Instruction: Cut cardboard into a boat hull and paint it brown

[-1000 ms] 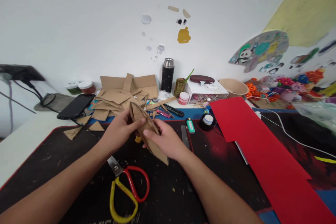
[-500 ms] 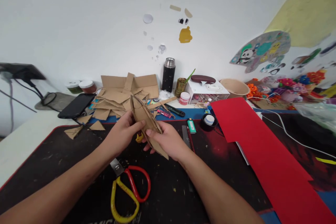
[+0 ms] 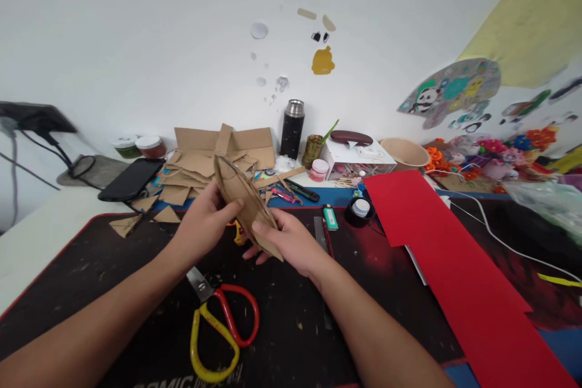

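Both my hands hold a long, pointed, boat-like cardboard piece (image 3: 240,197) above the black desk mat (image 3: 91,273). My left hand (image 3: 204,224) grips its left side with the thumb on top. My right hand (image 3: 286,242) pinches its lower right end, thumb pressed on the face. The piece tilts, far tip up and to the left. Under my hands lie red and yellow scissors (image 3: 222,327), blades pointing toward my left wrist. A small yellow object (image 3: 237,235) shows between my hands.
A heap of cardboard scraps (image 3: 204,163) lies behind my hands. A black phone (image 3: 130,179), a black flask (image 3: 291,128), a green lighter (image 3: 330,217), a tape roll (image 3: 361,209) and a large red sheet (image 3: 436,254) surround the work spot. A white cable (image 3: 500,233) crosses at right.
The cardboard piece has risen and shifted left, its far tip now higher. My hands moved with it; the view shifted slightly.
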Demonstrator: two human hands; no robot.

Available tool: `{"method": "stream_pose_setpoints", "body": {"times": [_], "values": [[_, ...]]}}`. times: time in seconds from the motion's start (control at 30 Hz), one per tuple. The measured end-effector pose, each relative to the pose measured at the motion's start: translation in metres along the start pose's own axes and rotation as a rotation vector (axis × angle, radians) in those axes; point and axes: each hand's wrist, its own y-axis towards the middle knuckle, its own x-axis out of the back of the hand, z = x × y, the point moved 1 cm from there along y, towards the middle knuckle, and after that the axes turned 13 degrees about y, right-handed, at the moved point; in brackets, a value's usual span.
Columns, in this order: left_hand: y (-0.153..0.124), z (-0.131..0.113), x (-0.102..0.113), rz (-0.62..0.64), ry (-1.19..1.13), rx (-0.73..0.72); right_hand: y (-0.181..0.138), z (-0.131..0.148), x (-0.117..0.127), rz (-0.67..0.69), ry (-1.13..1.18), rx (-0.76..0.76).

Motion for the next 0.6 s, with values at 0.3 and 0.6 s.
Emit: {"method": "stream_pose_setpoints", "body": {"times": [0.3,0.6], "values": [[-0.003,-0.001,-0.004,0.022,0.012,-0.002,0.001,-0.002,0.001,-0.008,-0.017,0.012],[-0.016,0.001,-0.020,0.157,0.041,-0.011,0.003,-0.003,0.006,-0.039,-0.076,0.025]]}}
